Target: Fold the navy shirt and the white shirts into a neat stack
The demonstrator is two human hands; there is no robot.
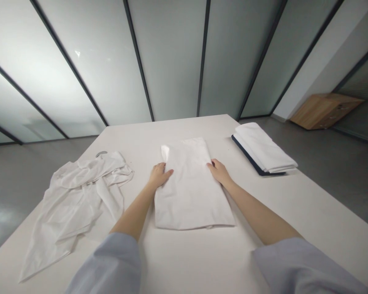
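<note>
A white folded cloth [190, 192] lies in front of me, roughly rectangular, with its near edge toward my body. My left hand [160, 175] grips its left edge, thumb on top and the other fingers partly hidden at the side. On the opposite edge, my right hand [219, 170] pinches the fabric between thumb and curled fingers. The far left corner of the cloth is slightly raised, and a small tag or loose bit shows at the near edge.
A crumpled white cloth [79, 196] spreads over the left of the white table [184, 261], beside a grey round object [101, 154]. Folded white cloths [263, 149] rest on a dark flat item [248, 157] at the right. A wooden cabinet [322, 110] stands beyond.
</note>
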